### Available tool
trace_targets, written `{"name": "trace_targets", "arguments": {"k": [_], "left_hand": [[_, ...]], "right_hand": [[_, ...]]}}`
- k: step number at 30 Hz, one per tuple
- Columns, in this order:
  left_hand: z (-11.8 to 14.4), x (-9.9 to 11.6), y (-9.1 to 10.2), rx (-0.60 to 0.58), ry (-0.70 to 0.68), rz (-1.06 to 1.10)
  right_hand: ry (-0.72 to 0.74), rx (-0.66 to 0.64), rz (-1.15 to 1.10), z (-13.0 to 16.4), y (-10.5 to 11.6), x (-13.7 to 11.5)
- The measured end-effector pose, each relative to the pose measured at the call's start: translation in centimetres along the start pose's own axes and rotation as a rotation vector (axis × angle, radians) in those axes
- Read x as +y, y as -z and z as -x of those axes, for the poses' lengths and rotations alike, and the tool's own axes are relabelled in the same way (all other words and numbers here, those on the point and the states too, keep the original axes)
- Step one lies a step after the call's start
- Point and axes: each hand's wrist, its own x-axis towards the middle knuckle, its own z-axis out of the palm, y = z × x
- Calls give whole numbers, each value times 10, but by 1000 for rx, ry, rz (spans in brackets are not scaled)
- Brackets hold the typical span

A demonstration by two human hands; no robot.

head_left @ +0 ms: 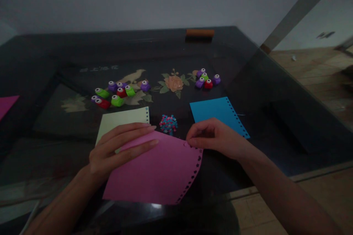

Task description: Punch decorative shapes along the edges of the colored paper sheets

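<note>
Pink paper (157, 172) lies at the table's (275, 117) near edge under my hands. My left hand (116, 150) presses flat and open on it; my right hand (212, 137) pinches its punched corner, beside the blue sheet (217, 112).

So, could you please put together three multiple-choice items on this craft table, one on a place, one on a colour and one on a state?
1. Where does the pile of punched confetti lie?
A. between the pale yellow sheet and the blue sheet
B. on the pink sheet
C. beside the orange bar

2. What colour is the sheet under the left hand?
A. blue
B. pink
C. white

3. How is the right hand?
A. flat and spread on the table
B. fingers pinched at the pink sheet's punched corner
C. lifted clear of the paper

Answers: 1 A, the pile sits in the gap between the two sheets; 2 B, the palm rests flat on pink paper; 3 B, the fingertips meet at the corner by the holes.
</note>
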Motion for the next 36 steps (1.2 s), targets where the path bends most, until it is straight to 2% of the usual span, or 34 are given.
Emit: {"name": "trace_targets", "arguments": {"k": [6,8,10,11,12,13,14,15,17,21,24,36], "left_hand": [[-2,-25,5,46,23,-44],[-4,-26,9,162,171,0],[-7,-17,11,280,290,180],[-8,-9,12,257,330,295],[-10,0,12,166,368,392],[-10,10,10,0,406,467],[-11,19,8,-183,452,489],[-11,26,6,-301,502,482],[-11,36,-1,-441,596,455],[-13,40,-8,-472,746,479],[-16,40,-9,-479,808,530],[-7,41,-18,-473,749,545]], "right_hand": [[-6,-5,52,-1,-1,0],[-13,-21,58,-1,-3,2],[-15,-35,56,-2,-8,3],[-17,-40,56,-3,-10,4],[-20,-44,57,-3,-13,5],[-22,-46,59,-4,-16,5],[-24,-45,65,-4,-20,6],[-28,-43,73,-4,-23,6],[-24,-26,99,-4,-29,7],[10,15,159,-3,-38,10],[14,28,194,-2,-42,12],[36,27,203,-2,-47,18]]}}
